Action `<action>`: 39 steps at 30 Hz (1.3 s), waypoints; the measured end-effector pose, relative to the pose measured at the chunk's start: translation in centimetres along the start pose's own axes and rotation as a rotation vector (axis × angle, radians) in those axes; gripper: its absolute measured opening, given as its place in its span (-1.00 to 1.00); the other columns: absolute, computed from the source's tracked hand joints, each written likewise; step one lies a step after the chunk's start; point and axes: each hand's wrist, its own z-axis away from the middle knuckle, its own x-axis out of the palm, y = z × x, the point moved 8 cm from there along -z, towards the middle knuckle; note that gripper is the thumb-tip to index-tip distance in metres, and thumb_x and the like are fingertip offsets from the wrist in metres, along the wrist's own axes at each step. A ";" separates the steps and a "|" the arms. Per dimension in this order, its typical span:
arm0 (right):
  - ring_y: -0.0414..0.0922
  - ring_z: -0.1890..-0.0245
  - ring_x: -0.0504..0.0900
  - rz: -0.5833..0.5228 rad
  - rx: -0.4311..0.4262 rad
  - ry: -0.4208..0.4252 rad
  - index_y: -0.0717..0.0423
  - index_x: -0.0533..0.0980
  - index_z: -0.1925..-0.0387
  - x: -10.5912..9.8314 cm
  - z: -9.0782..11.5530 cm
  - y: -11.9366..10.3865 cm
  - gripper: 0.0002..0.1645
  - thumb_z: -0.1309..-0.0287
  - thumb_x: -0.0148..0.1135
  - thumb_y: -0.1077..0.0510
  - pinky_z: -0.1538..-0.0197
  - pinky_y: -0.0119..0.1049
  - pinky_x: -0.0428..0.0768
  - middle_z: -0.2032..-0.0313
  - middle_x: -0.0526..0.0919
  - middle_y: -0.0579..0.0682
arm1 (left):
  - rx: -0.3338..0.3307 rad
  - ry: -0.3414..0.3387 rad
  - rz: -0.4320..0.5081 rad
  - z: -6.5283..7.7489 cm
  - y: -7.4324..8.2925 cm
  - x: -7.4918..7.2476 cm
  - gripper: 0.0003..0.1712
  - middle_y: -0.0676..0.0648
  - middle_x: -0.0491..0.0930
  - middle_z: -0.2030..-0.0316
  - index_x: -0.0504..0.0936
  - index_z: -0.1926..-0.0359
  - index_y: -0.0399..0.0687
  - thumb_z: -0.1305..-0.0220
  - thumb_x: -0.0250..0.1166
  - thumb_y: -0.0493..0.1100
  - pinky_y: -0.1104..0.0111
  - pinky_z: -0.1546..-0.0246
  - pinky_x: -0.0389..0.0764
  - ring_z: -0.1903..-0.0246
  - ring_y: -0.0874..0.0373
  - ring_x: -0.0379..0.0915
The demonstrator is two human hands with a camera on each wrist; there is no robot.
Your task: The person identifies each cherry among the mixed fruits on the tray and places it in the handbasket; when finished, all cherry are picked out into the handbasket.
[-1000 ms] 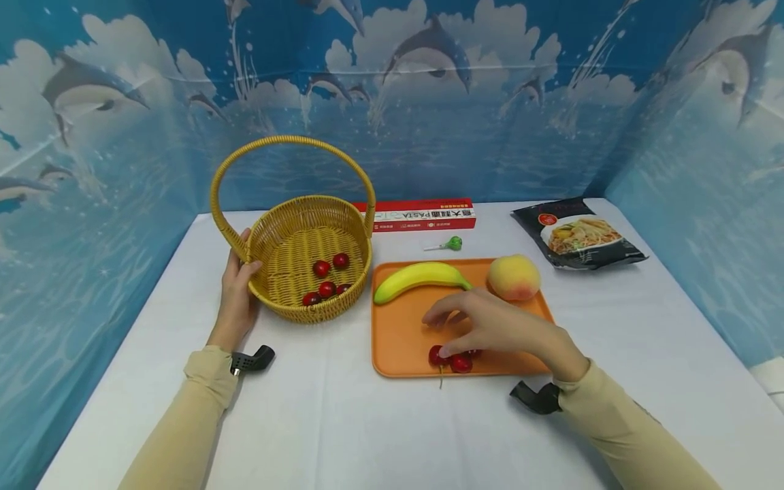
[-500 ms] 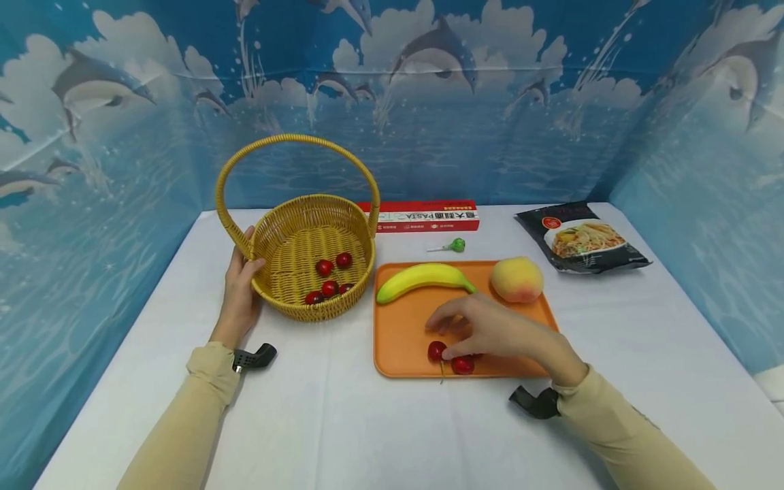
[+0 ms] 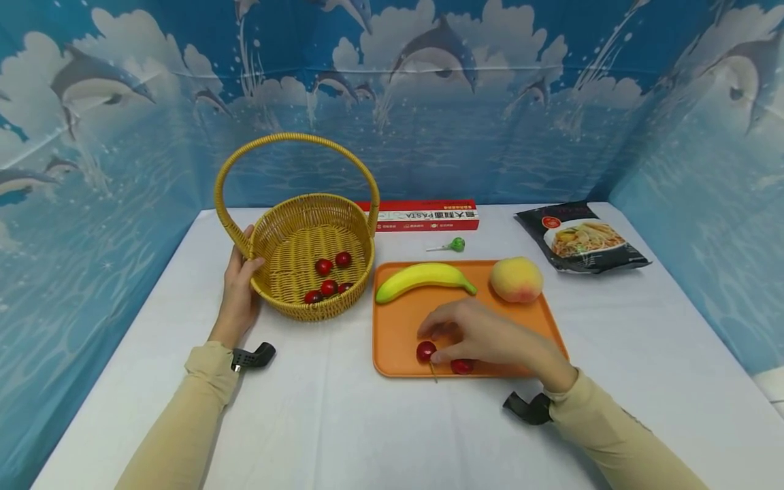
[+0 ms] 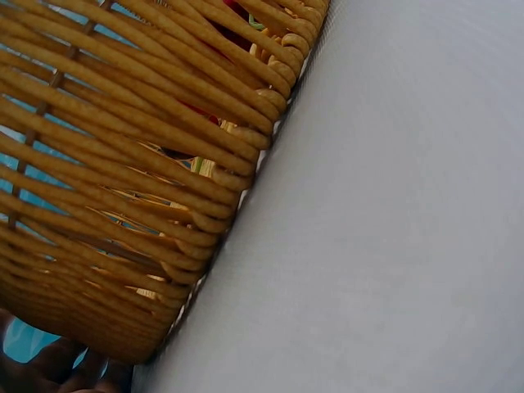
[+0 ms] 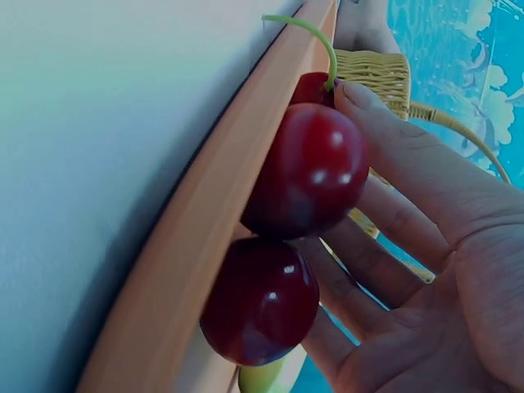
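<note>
My left hand (image 3: 237,292) grips the left side of a yellow wicker basket (image 3: 269,245), thumb over the rim near the handle's base. Several red cherries (image 3: 329,288) lie inside it. Over the front of an orange tray (image 3: 392,340), my right hand (image 3: 484,333) pinches a stemmed cherry (image 3: 426,352) between thumb and fingers. In the right wrist view, the thumb tip meets this cherry (image 5: 315,86) at the far end. Two more cherries sit closer to that camera, an upper cherry (image 5: 315,168) and a lower cherry (image 5: 262,303); the head view shows only one of these.
A banana (image 3: 422,279) and a peach (image 3: 516,279) lie along the tray's back. Behind it are a green lollipop (image 3: 456,244) and a red pasta box (image 3: 429,216). A black noodle packet (image 3: 582,238) lies at the back right.
My right hand has shifted slightly left, and the stemmed cherry has moved left with it, its stem now slanting. My left hand and the basket stay in place.
</note>
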 end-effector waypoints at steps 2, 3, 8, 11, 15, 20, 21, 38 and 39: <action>-0.22 0.01 0.72 -0.005 -0.009 0.000 -0.09 0.71 -0.08 0.2 -0.1 -0.2 -0.60 -0.22 0.54 0.00 -0.16 -0.19 0.71 0.04 0.76 -0.27 | -0.002 0.000 0.004 0.0 0.0 0.0 -0.21 0.05 0.06 -0.64 0.09 -0.68 0.39 -0.55 -0.04 -0.27 0.40 -0.45 0.35 -0.57 -0.01 0.08; -0.22 0.01 0.72 -0.006 -0.014 -0.001 -0.10 0.71 -0.08 0.3 -0.1 -0.2 -0.61 -0.22 0.54 0.01 -0.15 -0.19 0.71 0.05 0.76 -0.27 | -0.004 0.002 0.002 0.0 -0.1 0.0 -0.21 0.06 0.07 -0.64 0.10 -0.67 0.40 -0.55 -0.04 -0.27 0.41 -0.45 0.35 -0.57 0.00 0.09; -0.23 0.04 0.70 0.011 -0.015 -0.004 -0.14 0.72 -0.07 0.6 -0.1 -0.4 -0.65 -0.24 0.52 0.03 -0.13 -0.22 0.71 0.07 0.76 -0.30 | -0.011 0.003 0.005 0.1 -0.3 0.0 -0.21 0.05 0.08 -0.64 0.10 -0.67 0.40 -0.55 -0.03 -0.26 0.42 -0.43 0.36 -0.56 0.00 0.09; -0.24 0.05 0.69 0.024 -0.007 -0.009 -0.17 0.72 -0.07 0.8 -0.1 -0.5 -0.65 -0.25 0.52 0.04 -0.13 -0.22 0.70 0.07 0.75 -0.32 | -0.011 -0.001 0.004 0.1 -0.3 0.0 -0.22 0.04 0.07 -0.64 0.12 -0.66 0.43 -0.56 -0.04 -0.26 0.43 -0.42 0.38 -0.56 -0.01 0.09; -0.23 0.03 0.65 0.050 0.006 -0.015 -0.19 0.71 -0.09 1.0 -0.1 -0.7 -0.64 -0.26 0.51 0.01 -0.15 -0.19 0.68 0.05 0.73 -0.34 | -0.017 -0.001 -0.003 0.1 -0.3 -0.1 -0.22 0.05 0.05 -0.65 0.13 -0.65 0.48 -0.56 -0.05 -0.25 0.44 -0.42 0.38 -0.57 -0.01 0.08; -0.22 0.04 0.62 0.061 0.006 -0.019 -0.20 0.70 -0.10 1.2 -0.1 -1.0 -0.64 -0.28 0.49 -0.02 -0.15 -0.17 0.66 0.04 0.72 -0.34 | -0.026 0.005 -0.008 0.1 -0.2 -0.1 -0.23 0.08 0.05 -0.65 0.13 -0.64 0.50 -0.56 -0.04 -0.24 0.44 -0.44 0.36 -0.57 0.01 0.07; -0.22 0.05 0.62 0.057 0.005 -0.019 -0.19 0.70 -0.10 1.3 -0.1 -1.0 -0.64 -0.29 0.49 -0.01 -0.13 -0.18 0.66 0.05 0.72 -0.33 | -0.026 0.003 -0.007 0.1 -0.2 0.0 -0.23 0.07 0.05 -0.65 0.13 -0.65 0.50 -0.56 -0.04 -0.24 0.44 -0.44 0.36 -0.57 0.01 0.07; -0.27 0.16 0.65 -0.002 -0.008 -0.002 -0.17 0.71 -0.04 1.0 -0.2 -1.2 -0.71 -0.31 0.47 0.02 -0.02 -0.26 0.70 0.11 0.73 -0.31 | -0.003 0.010 -0.002 0.0 0.2 0.2 -0.20 0.02 0.07 -0.64 0.11 -0.67 0.42 -0.55 -0.04 -0.29 0.41 -0.43 0.39 -0.56 -0.02 0.11; -0.28 0.14 0.65 0.002 -0.008 0.005 -0.16 0.71 -0.05 0.8 -0.2 -1.3 -0.71 -0.30 0.48 0.02 -0.03 -0.25 0.70 0.10 0.73 -0.31 | -0.003 0.010 0.000 -0.1 0.2 0.2 -0.21 0.03 0.07 -0.64 0.11 -0.67 0.41 -0.55 -0.04 -0.29 0.40 -0.44 0.38 -0.56 -0.02 0.11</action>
